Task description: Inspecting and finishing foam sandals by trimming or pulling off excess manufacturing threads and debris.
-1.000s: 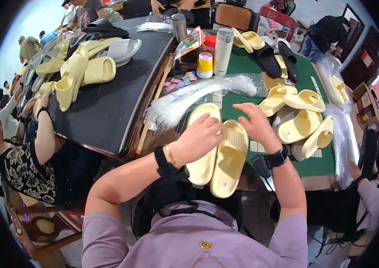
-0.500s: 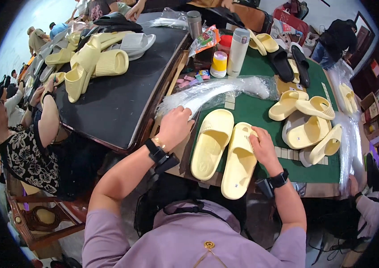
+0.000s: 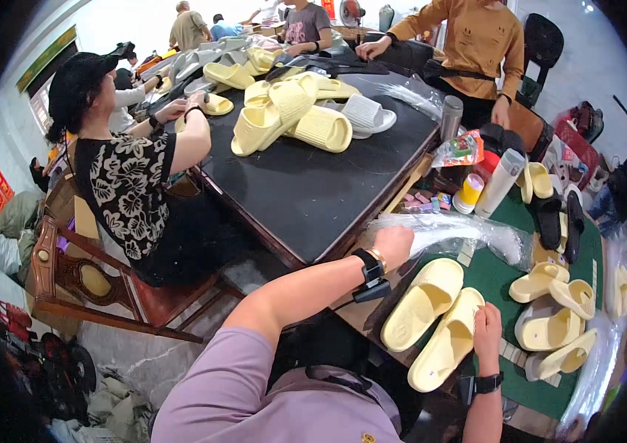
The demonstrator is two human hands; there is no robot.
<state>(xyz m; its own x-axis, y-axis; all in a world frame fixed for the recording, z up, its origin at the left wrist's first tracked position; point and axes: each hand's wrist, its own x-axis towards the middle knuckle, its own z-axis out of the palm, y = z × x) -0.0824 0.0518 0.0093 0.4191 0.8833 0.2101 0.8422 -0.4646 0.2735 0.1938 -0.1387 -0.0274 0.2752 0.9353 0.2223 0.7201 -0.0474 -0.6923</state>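
Note:
A pair of pale yellow slide slippers lies side by side at the table's near edge: the left slipper [image 3: 422,304] and the right slipper [image 3: 448,340], both with heels toward me. My right hand [image 3: 487,332] is closed at the right side of the right slipper's strap, its fingers curled against the edge. Beyond the left slipper, my left hand [image 3: 393,246] is closed over the near end of a bundle of thin white plastic strands [image 3: 450,235] in a clear bag. Its fingertips are hidden behind the hand.
More yellow slippers [image 3: 549,327] stand on the green mat [image 3: 501,284] at right. Behind the bundle are a white flask [image 3: 500,183] and a yellow-and-white tub [image 3: 468,193]. A black table [image 3: 313,203] at left holds piled slippers; a person in a floral top [image 3: 132,192] works beside it.
The view has swung left and up, so the table appears farther right and the co-workers show more. My left hand stays by the strands; my right hand's fingers have drawn in closer together.

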